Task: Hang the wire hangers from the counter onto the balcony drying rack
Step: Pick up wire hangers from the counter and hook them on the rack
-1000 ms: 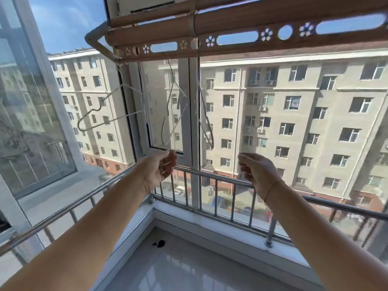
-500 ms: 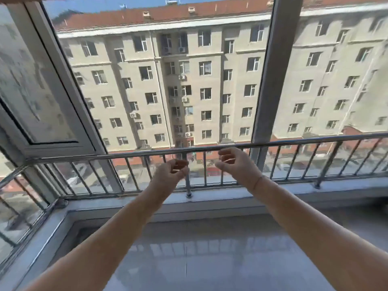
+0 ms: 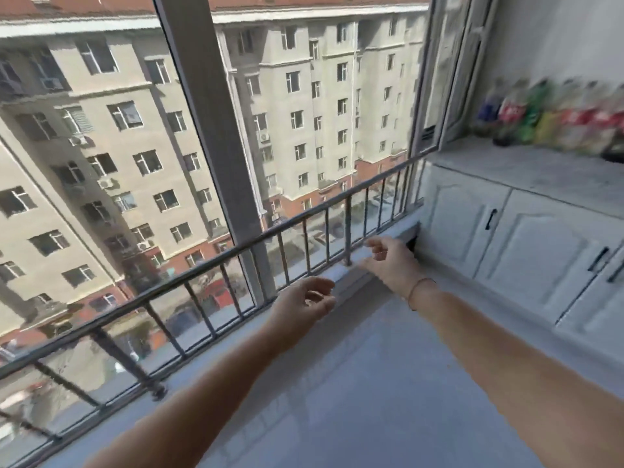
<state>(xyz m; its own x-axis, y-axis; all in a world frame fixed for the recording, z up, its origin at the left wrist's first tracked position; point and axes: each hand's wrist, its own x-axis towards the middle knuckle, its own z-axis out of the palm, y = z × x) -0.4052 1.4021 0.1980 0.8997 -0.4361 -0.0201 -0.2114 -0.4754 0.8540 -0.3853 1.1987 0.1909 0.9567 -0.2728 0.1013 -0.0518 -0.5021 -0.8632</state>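
Out in front, near the middle: left hand and right hand, apart from each other and touching nothing. Fingers of both loosely curled, thumb and forefinger a little spread, clasping nothing at all. Thin band round the right wrist.

No wire hangers anywhere in view. No drying rack in view either; by judgement somewhere above the top edge. Impossible, then, to count anything hung.

At far right: the desk, a pale stone top over white cabinet doors with dark handles. Along its back edge, a blurred row of coloured bottles. On the visible stretch of the top, nothing recognisable as a hanger, though blurred and cut off at the right, so no certainty.

To the left and ahead: metal railing along the window, grey window post rising behind it, an open sash above the desk's far end, an apartment block beyond the glass. Underfoot, pale glossy floor.

As to progress: best read, with hands empty and pointed rightward toward the desk, as a gap between hangers, with nothing carried and nothing being hooked. Likely next: a reach to the desk for another, if any left there. Then to grasp it by hook or shoulder, bring it under the rack, lift and hook over the bar. Equally possible: all hung and the job over. No way to settle that from here.
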